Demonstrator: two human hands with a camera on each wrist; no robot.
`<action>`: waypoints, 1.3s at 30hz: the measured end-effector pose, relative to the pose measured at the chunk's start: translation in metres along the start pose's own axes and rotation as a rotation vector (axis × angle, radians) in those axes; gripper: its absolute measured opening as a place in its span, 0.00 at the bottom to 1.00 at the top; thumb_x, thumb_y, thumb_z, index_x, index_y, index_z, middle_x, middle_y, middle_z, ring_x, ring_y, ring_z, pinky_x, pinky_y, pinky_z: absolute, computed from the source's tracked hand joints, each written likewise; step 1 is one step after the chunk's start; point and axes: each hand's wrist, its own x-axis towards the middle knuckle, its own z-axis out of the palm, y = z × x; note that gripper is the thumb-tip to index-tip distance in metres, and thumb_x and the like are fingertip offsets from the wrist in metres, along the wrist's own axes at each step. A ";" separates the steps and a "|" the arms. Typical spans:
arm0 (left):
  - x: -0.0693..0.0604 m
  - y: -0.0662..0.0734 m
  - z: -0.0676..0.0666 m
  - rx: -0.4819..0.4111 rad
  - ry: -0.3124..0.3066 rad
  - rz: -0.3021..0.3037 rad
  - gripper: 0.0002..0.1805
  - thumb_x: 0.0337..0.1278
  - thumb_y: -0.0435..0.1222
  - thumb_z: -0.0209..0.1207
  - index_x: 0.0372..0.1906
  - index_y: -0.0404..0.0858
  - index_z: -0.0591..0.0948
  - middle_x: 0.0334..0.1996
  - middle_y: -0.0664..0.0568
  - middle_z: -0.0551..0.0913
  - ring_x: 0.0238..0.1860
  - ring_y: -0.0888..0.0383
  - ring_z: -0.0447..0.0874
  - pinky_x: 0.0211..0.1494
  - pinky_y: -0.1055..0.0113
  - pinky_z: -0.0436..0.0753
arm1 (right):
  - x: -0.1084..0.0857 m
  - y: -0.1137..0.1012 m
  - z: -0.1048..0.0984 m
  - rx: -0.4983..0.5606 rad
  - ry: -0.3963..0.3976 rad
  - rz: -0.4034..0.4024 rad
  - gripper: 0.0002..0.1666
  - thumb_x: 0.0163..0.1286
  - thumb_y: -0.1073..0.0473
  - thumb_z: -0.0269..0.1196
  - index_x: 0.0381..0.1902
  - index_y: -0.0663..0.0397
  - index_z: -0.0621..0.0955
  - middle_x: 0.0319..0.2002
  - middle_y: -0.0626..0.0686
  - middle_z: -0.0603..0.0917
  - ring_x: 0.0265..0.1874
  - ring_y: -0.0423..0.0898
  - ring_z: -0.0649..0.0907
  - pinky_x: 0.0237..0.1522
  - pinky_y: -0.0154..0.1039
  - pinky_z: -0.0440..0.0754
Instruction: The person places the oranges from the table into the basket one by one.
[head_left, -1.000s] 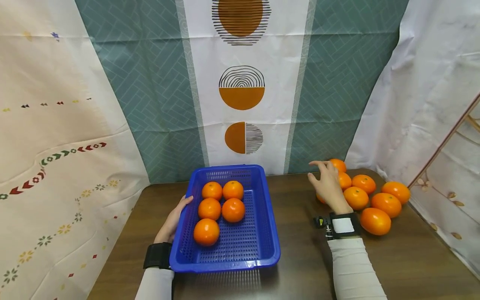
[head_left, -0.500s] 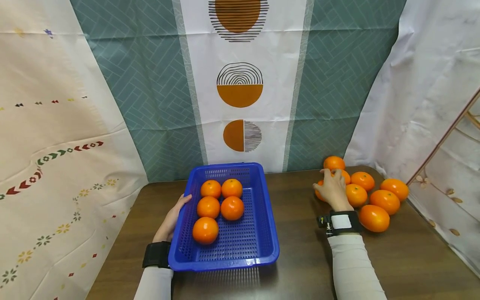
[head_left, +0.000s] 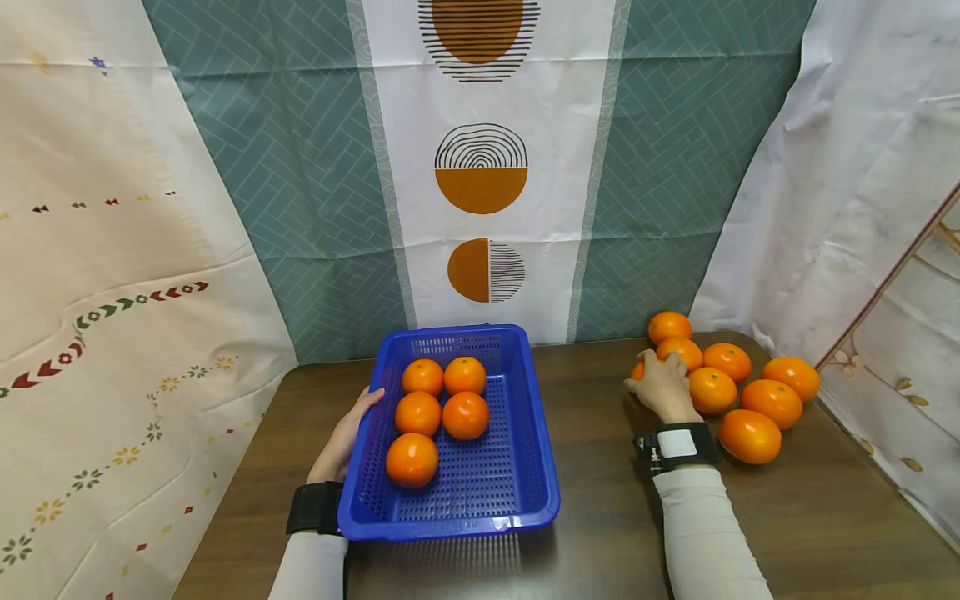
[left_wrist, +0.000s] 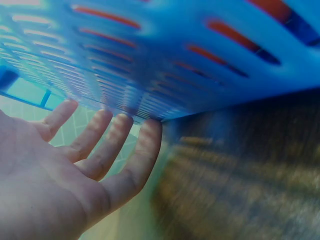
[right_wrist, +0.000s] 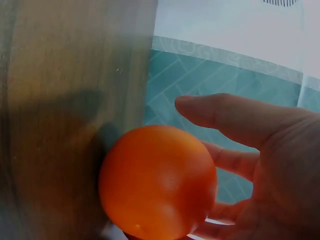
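A blue plastic basket (head_left: 517, 467) with several oranges (head_left: 412, 460) in its left part stands on the table. My left hand (head_left: 341, 442) holds its left side, the thumb at the rim; in the left wrist view the fingers (left_wrist: 142, 155) lie against the slotted outer wall. At the right, my right hand (head_left: 666, 387) reaches around an orange (right_wrist: 157, 182) at the left end of a group. The right wrist view shows the thumb (right_wrist: 215, 112) apart from this orange, with other fingers behind it. In the head view the hand hides most of that orange.
Several more oranges (head_left: 772, 403) lie close together on the right of the brown wooden table (head_left: 600, 500). One orange (head_left: 669, 327) is near the back edge, where a patterned cloth (head_left: 480, 308) hangs. A pale cloth (head_left: 862, 250) borders the right side.
My right hand has come down from above the group to the orange at its left end, the fingers lowering around it. My left hand and the basket stay in place.
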 end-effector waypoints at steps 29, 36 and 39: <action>-0.002 0.000 0.000 -0.009 0.014 -0.008 0.35 0.83 0.56 0.41 0.83 0.58 0.44 0.79 0.43 0.55 0.69 0.44 0.68 0.65 0.49 0.79 | 0.005 0.006 0.015 0.063 -0.061 0.011 0.35 0.64 0.59 0.68 0.64 0.68 0.69 0.58 0.81 0.62 0.56 0.82 0.65 0.54 0.75 0.70; -0.001 0.000 0.000 -0.002 0.013 -0.008 0.35 0.83 0.57 0.41 0.84 0.58 0.43 0.79 0.43 0.54 0.69 0.45 0.69 0.66 0.49 0.78 | 0.003 0.002 0.010 0.080 -0.080 0.005 0.36 0.64 0.58 0.68 0.65 0.66 0.69 0.58 0.80 0.62 0.56 0.80 0.65 0.55 0.73 0.70; -0.001 0.000 0.000 0.004 0.017 -0.010 0.35 0.83 0.57 0.41 0.84 0.58 0.44 0.79 0.43 0.55 0.69 0.44 0.69 0.65 0.49 0.78 | 0.003 0.000 0.007 0.087 -0.078 0.001 0.36 0.64 0.58 0.68 0.66 0.66 0.68 0.59 0.80 0.62 0.55 0.80 0.66 0.54 0.72 0.71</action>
